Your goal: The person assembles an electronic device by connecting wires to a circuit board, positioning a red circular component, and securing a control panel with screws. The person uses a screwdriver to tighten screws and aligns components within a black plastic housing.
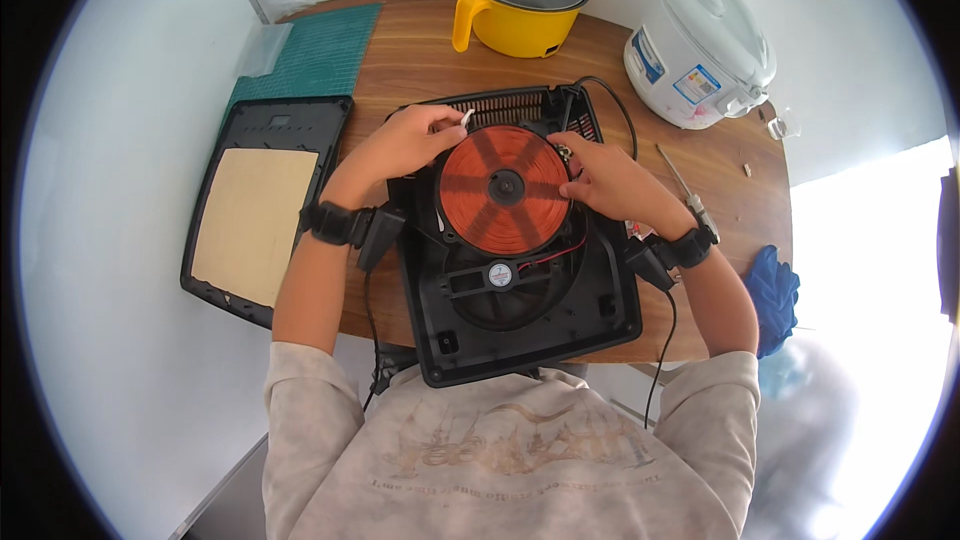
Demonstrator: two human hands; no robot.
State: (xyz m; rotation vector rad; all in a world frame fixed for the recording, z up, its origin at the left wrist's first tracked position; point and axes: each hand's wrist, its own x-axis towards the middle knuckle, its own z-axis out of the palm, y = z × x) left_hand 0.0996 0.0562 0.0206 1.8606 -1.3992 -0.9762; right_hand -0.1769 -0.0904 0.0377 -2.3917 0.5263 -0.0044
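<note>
Nearest me, the black housing lies open side up, overhanging the worktop edge, probably so I can reach in from above; its fan sits before the copper coil, which rests tilted in the housing's far half. My forearms come round either side, elbows wide, wrists turned inward, leaving the coil in sight. My right grip has thumb and forefinger apart at the coil's right rim, seemingly to steady it; whether it has hold, I can't tell. My left grip is pinched nearly closed on a small white piece, beyond the coil's upper left, fingertips perhaps suiting so slight a thing. Farther back stands a yellow pot.
</note>
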